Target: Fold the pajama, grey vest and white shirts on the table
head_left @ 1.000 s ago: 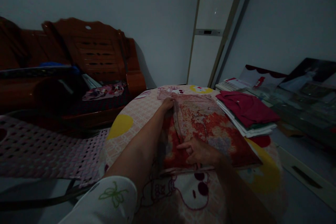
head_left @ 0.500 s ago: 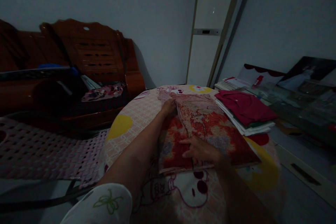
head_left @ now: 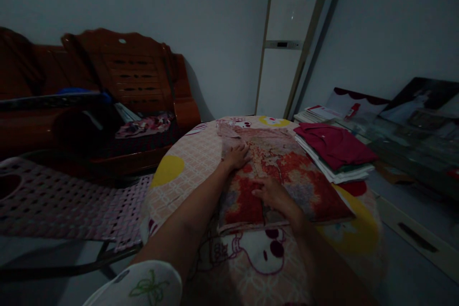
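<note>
A red and beige patterned cloth (head_left: 297,177) lies folded on a round table under a pink cartoon tablecloth (head_left: 186,162). My left hand (head_left: 236,156) rests flat on the cloth's far left part, fingers stretched out. Closer to me, my right hand (head_left: 271,192) presses flat on the middle of the cloth, fingers extended. Neither hand holds anything.
A stack of folded clothes (head_left: 337,153) topped by a dark red shirt sits at the table's right. A wooden bench (head_left: 136,86) with items stands at the left, a woven pink chair (head_left: 64,201) in front of it. A tall white appliance (head_left: 287,38) stands behind.
My left hand let go of the cloth's folded flap and now lies flat on it. The flap has come down flat. My right hand slid slightly further onto the cloth.
</note>
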### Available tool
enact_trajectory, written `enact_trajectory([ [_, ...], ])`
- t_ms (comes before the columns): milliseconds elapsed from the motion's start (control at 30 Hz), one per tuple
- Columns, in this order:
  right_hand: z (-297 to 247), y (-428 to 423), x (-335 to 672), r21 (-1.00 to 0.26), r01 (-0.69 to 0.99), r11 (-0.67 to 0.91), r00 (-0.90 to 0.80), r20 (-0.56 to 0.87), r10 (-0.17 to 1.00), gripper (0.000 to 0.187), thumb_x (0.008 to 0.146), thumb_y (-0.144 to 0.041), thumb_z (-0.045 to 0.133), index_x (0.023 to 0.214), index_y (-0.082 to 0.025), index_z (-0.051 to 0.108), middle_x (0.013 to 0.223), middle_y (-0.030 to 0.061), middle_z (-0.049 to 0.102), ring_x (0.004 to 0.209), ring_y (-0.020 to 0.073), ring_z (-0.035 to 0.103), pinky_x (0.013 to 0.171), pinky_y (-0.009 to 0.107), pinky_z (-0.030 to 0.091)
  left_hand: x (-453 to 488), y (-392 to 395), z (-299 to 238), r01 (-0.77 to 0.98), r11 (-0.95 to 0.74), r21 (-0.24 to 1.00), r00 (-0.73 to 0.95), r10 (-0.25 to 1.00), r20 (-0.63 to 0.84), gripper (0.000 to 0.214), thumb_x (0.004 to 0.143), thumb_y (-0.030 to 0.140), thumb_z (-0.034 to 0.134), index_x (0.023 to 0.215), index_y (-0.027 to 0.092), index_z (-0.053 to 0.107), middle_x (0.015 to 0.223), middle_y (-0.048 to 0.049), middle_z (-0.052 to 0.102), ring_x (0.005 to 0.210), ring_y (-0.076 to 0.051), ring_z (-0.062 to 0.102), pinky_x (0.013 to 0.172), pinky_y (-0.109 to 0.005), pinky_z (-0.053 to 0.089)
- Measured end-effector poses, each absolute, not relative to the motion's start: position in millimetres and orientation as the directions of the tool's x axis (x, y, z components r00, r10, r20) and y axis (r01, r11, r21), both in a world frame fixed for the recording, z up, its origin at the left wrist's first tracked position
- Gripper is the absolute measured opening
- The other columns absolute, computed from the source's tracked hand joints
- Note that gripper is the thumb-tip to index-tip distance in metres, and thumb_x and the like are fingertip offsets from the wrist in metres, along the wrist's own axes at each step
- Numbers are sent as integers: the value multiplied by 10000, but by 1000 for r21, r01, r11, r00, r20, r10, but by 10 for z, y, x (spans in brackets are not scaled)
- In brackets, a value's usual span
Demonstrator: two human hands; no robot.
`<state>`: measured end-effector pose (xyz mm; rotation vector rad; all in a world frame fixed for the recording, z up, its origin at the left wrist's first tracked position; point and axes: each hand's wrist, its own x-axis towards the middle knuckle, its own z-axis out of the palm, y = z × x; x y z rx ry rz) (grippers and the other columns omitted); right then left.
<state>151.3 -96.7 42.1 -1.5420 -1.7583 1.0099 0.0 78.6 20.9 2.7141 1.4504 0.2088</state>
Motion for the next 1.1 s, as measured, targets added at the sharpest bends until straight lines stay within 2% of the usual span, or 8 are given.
enact_trajectory([
  [100,412,-911,1528,-790,611,52,-101,-13,995,298,802,-233,629,1068,-194,759,718,38,705,681,184,647,611,265,482,11,711,253,836,-536,118,534,844,52,569,986,500,333,1478,215,343,1562,-158,348,1440,-331,317,1130,-562,266],
  [200,421,-856,1566,-764,644,29,-14,26,1000,252,831,-225,573,975,-165,772,708,43,706,660,174,639,610,260,482,81,604,304,799,-588,129,587,808,52,532,969,526,366,1405,230,431,1469,-147,469,1353,-314,446,1082,-476,363],
  [267,444,-837,1597,-755,656,-2,64,53,997,243,839,-219,554,932,-172,773,731,40,717,681,170,649,631,255,489,141,502,296,738,-663,127,657,749,87,524,971,513,364,1397,219,437,1454,-142,483,1333,-293,468,1062,-425,390],
  [467,554,-850,1811,-629,771,-102,273,180,945,250,869,-244,563,1008,-185,762,985,82,754,921,195,681,832,279,491,203,269,132,705,-705,79,692,708,143,573,989,483,324,1480,187,344,1559,-152,356,1442,-304,308,1135,-524,276],
  [633,605,-975,2382,-364,864,-349,444,223,868,307,892,-219,532,1118,-139,723,1114,153,721,1057,236,656,894,290,458,203,282,109,709,-701,83,687,712,145,553,988,476,328,1484,233,347,1553,-127,375,1428,-294,331,1129,-520,282],
  [800,572,-1196,2920,-189,754,-630,657,171,735,324,904,-178,469,1082,-56,710,1097,235,700,1063,286,665,856,332,481,213,282,118,699,-706,113,686,707,173,521,986,457,348,1452,229,398,1521,-130,418,1412,-300,355,1131,-527,274],
  [933,521,-1282,3059,-193,679,-709,734,141,664,344,897,-226,495,1108,-39,692,1123,256,687,1079,328,660,831,356,502,210,278,120,696,-708,121,687,706,174,516,986,462,355,1442,224,404,1516,-131,419,1412,-302,350,1127,-525,281],
  [1100,497,-1291,3070,-247,662,-708,746,123,655,371,883,-274,528,1122,-41,690,1164,283,664,1094,352,653,835,393,518,207,270,137,696,-709,112,688,703,178,492,991,464,343,1414,225,421,1488,-128,447,1377,-288,390,1114,-498,302],
])
